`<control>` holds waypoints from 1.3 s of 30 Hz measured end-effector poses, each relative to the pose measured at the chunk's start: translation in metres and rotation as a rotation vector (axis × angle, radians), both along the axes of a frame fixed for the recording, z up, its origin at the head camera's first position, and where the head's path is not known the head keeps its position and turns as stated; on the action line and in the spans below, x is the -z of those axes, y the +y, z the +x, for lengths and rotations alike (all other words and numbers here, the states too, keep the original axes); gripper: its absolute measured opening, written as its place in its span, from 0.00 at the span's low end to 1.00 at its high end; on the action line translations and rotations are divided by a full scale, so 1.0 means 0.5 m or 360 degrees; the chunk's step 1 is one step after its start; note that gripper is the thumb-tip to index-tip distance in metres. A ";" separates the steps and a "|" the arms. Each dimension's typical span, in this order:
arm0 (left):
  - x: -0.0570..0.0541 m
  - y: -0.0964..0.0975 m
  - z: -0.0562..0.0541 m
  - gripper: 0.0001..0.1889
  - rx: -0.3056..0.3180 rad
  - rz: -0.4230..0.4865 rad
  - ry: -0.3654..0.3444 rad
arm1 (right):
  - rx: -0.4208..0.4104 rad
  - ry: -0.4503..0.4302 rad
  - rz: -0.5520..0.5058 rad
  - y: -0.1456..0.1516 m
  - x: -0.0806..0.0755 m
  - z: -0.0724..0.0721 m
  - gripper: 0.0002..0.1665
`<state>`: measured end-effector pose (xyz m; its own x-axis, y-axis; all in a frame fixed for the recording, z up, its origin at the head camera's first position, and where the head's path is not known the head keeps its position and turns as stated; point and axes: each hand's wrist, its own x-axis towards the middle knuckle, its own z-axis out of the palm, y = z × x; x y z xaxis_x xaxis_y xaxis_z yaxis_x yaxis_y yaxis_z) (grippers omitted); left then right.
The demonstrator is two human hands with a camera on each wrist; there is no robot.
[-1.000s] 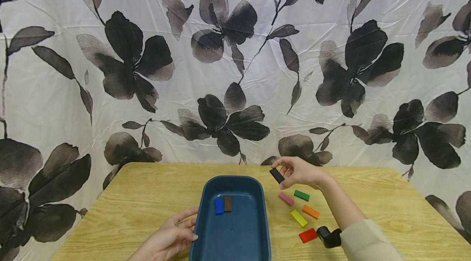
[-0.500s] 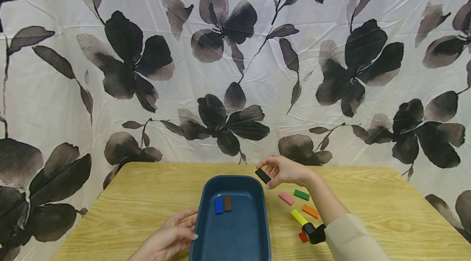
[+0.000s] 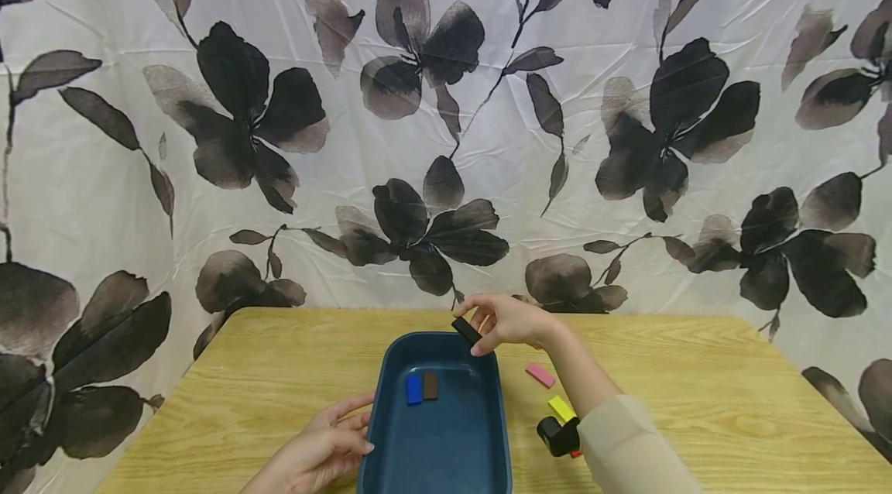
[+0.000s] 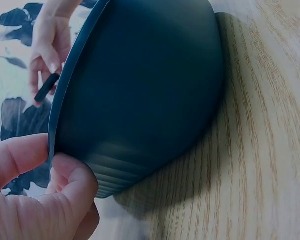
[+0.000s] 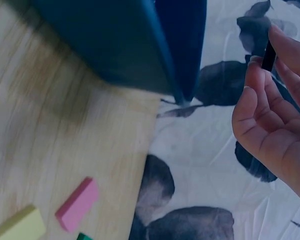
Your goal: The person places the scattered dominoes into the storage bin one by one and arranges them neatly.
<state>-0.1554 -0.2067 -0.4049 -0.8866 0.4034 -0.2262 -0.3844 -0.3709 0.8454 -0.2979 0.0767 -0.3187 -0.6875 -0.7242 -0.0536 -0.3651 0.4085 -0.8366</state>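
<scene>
My left hand (image 3: 324, 444) pinches the left rim of a dark blue plastic tub (image 3: 453, 447); thumb and finger meet at its lip in the left wrist view. A small black block (image 3: 467, 331) is held between the thumb and fingers of my right hand (image 3: 512, 322), tilted, overlapping the tub's far right rim in the head view. In the right wrist view, this black block (image 5: 269, 56) shows edge-on at the fingertips. Inside the tub, toward its far end, a blue block (image 3: 414, 389) and a brown block (image 3: 430, 385) lie side by side.
Right of the tub, a pink block (image 3: 540, 375) and a yellow block (image 3: 561, 408) lie on the wooden table (image 3: 279, 347). A red block is mostly hidden behind the black wrist camera (image 3: 557, 436). A green block's corner (image 5: 83, 236) shows. Floral fabric (image 3: 516, 130) hangs behind.
My right hand has carried the black block leftward from above the loose blocks to the tub's far rim. Its forearm now covers the orange and green blocks. My left hand stays put.
</scene>
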 end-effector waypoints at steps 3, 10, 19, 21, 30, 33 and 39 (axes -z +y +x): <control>0.004 -0.002 0.002 0.41 0.0009 -0.0006 0.0013 | 0.0000 -0.0012 -0.0015 -0.013 0.001 0.001 0.32; 0.003 -0.003 0.000 0.41 0.0001 0.0022 0.0021 | 0.0228 -0.0202 -0.0079 -0.048 -0.001 0.005 0.33; 0.001 -0.001 0.000 0.42 -0.0008 0.0011 0.0026 | 0.0478 -0.0350 -0.0160 -0.086 0.011 0.014 0.33; 0.001 -0.001 0.000 0.42 -0.0015 0.0007 0.0025 | 0.0520 -0.0366 -0.0177 -0.094 0.017 0.016 0.33; 0.001 -0.004 0.002 0.42 -0.0019 -0.0016 0.0038 | 0.0729 -0.0510 -0.0312 -0.120 0.050 0.028 0.35; 0.000 -0.004 0.002 0.42 -0.0018 -0.0040 0.0043 | 0.0750 -0.0526 -0.0313 -0.120 0.063 0.032 0.35; 0.004 -0.003 0.002 0.42 -0.0004 -0.0012 0.0045 | 0.0758 -0.0508 -0.0291 -0.109 0.082 0.040 0.34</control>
